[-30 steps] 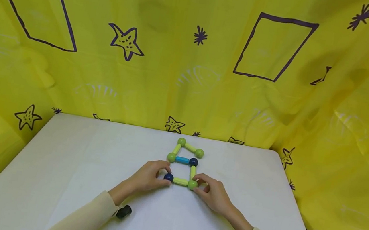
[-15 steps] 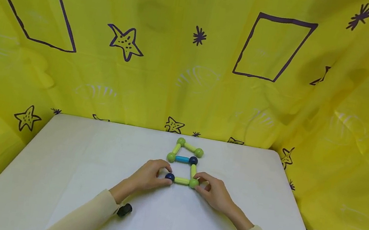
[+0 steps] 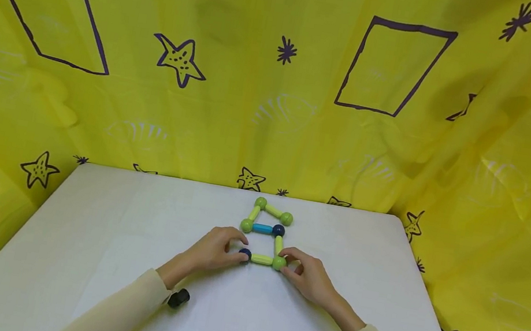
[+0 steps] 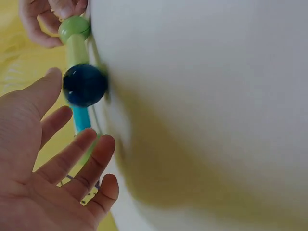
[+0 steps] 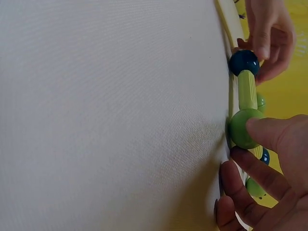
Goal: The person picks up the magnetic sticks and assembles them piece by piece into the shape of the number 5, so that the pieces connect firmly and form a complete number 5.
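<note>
Head view: yellow-green rod (image 3: pixel 261 259) lying crosswise on tabletop (image 3: pixel 127 236); left hand (image 3: pixel 211 251) spread beside blue ball (image 3: pixel 245 253), right hand (image 3: pixel 309 277) pinching green ball (image 3: pixel 279 262).

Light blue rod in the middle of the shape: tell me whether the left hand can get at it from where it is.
Probably yes. The left hand sits by the dark blue ball, and the light blue rod lies just beyond its fingertips with only bare table between; nothing covers it.

no readable text, labels, brands or numbers anywhere
</note>
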{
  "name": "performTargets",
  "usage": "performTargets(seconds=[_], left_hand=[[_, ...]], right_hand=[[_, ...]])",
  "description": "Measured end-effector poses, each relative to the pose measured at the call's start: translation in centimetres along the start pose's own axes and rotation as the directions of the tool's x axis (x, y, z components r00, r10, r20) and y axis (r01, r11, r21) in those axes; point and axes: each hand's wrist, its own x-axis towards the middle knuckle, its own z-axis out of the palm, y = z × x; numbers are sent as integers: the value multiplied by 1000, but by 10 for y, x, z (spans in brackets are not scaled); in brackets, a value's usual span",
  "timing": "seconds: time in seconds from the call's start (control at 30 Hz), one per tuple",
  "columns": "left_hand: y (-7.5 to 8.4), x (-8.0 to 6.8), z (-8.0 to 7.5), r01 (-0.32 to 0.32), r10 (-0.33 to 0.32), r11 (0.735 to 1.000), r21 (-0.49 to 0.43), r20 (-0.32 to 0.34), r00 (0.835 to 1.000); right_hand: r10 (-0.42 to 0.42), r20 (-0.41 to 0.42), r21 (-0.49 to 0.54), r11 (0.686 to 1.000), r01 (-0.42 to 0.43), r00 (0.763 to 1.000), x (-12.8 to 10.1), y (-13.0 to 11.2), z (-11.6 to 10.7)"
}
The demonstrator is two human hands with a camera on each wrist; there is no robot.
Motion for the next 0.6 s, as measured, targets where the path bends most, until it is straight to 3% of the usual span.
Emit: performTargets(seconds=[0.13, 0.3, 0.47, 0.6], left_hand=[[4, 17, -10, -9, 9, 1000, 4, -31, 999], [4, 54, -21, -1, 7, 998, 63, -91, 996], [-1, 90, -24, 18, 1, 984, 177, -111, 994], [-6, 110, -21, 33, -9, 948, 315, -76, 997]], right_hand=[[-1, 3, 8, 1000, 1, 1000, -1, 0, -1], [6, 8, 8, 1000, -6, 1000, -2, 2, -2], [7, -3, 9, 1000, -7, 1000, -3, 1, -2], [2, 6, 15, 1000, -2, 1000, -2, 0, -2]])
